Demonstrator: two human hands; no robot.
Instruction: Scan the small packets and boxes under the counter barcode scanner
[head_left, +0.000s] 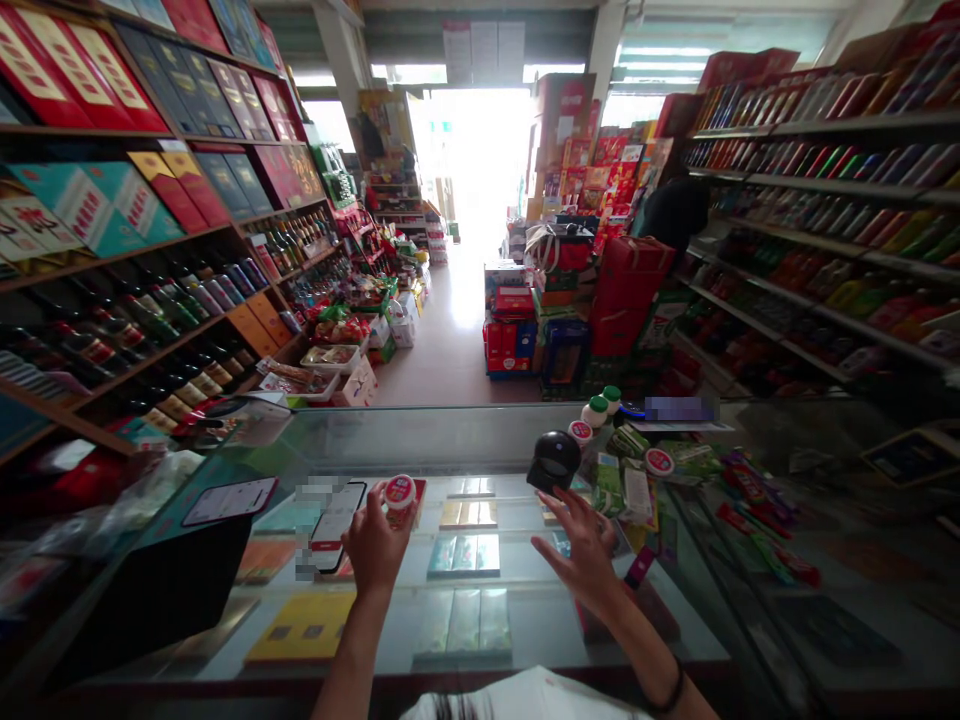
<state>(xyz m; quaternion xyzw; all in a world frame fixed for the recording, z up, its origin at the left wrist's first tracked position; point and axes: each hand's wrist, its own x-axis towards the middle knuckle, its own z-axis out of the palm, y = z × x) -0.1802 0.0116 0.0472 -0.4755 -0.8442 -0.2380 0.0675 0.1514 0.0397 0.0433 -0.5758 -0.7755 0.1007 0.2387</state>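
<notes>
My left hand (373, 545) is closed around a small round tub with a red-and-white lid (399, 491), held over the glass counter (390, 620). Just left of it lies a phone (339, 528) with a lit screen. My right hand (583, 557) has its fingers spread, palm down, above the counter's right half. Right beyond its fingertips stands a black rounded device (554, 458); whether they touch it I cannot tell. Another tub with a red lid (659, 462) sits among green-and-white packets (621, 486) to the right. Behind the device is a third red-lidded tub (580, 431).
White bottles with green caps (595, 410) stand near the counter's far edge. Colourful wrapped packs (757, 490) lie at right. A second phone (230, 500) and a black panel (161, 600) are at left. Beyond, a person in dark clothes (675, 212) is by the shelves.
</notes>
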